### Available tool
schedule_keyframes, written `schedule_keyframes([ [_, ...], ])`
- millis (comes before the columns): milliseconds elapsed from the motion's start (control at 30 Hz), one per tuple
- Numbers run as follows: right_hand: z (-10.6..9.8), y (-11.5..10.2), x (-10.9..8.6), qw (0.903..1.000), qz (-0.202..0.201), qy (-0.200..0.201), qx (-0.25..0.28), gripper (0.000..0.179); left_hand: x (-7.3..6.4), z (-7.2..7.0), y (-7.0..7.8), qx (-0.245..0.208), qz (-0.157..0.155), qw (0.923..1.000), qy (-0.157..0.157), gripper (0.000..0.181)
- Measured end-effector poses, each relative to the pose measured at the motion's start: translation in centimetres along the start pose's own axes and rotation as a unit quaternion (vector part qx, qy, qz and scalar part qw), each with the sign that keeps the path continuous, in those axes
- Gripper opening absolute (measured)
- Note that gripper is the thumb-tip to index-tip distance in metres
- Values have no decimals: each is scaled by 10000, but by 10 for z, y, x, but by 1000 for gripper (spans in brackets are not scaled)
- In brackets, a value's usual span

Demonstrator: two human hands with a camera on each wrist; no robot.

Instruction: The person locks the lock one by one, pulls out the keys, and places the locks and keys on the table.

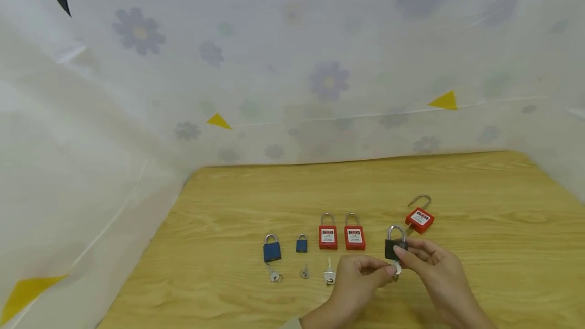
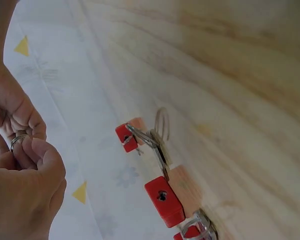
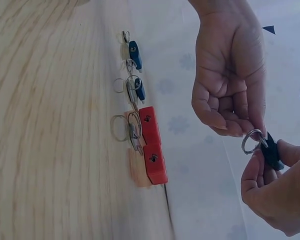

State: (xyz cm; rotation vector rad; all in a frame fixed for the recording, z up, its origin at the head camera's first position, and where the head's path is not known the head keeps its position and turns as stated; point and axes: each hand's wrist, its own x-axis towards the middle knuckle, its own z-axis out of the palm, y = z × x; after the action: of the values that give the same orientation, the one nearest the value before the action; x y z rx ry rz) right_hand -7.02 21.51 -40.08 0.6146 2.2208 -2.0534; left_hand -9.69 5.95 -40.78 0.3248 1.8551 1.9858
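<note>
My right hand [image 1: 434,269] holds a small black padlock [image 1: 390,249] above the table, thumb across its front and shackle upward. The shackle looks closed. At the padlock's underside, my left hand [image 1: 355,282] pinches a silver key [image 1: 397,268] with a ring between thumb and finger. In the right wrist view the key ring [image 3: 244,144] hangs by the padlock [image 3: 273,153]; how deep the key sits cannot be seen. From the left wrist view, fingers hide the padlock. Just behind the right hand lies a red padlock [image 1: 420,220], its shackle open and a key at its base.
Left of the hands, two red padlocks [image 1: 328,237] lie side by side, shackles closed. Further left are a small blue padlock [image 1: 301,245] and a larger blue padlock [image 1: 271,252]. Silver keys [image 1: 274,275] lie in front of them on the wooden table [image 1: 205,288]. A flowered sheet [image 1: 274,75] hangs behind.
</note>
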Motion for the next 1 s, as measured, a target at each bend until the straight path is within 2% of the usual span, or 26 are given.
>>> schedule_keyframes([
  [200, -1, 2, 2, 9998, -94, 133, 138, 34, 2, 5, -3, -66, 72, 9997, 223, 17],
  [367, -4, -1, 5, 9997, -206, 118, 51, 43, 0, 10, -4, -191, 242, 9984, 465, 16],
  [467, -10, -8, 7, 9986, -373, 132, 338, 33, -3, 13, -5, -337, 142, 9983, 455, 15],
  [600, -28, -18, 11, 9915, -905, 177, 919, 11, -6, 17, -7, -304, -234, 9984, 421, 12],
  [700, -38, -23, 11, 9860, -1174, 124, 1180, 11, -2, 17, -9, 378, -179, 9980, 471, 12],
  [767, -41, -24, 10, 9816, -1254, 85, 1440, 14, 3, 17, -12, 1021, -40, 9939, 420, 13],
  [867, -41, -22, 10, 9724, -1361, -44, 1892, 18, 10, 18, -16, 1968, 45, 9799, 319, 18],
  [933, -40, -20, 9, 9666, -1394, -126, 2148, 19, 14, 20, -18, 2515, -10, 9676, 244, 23],
  [1000, -40, -18, 10, 9611, -1413, -202, 2364, 20, 18, 24, -20, 3054, -127, 9518, 241, 28],
])
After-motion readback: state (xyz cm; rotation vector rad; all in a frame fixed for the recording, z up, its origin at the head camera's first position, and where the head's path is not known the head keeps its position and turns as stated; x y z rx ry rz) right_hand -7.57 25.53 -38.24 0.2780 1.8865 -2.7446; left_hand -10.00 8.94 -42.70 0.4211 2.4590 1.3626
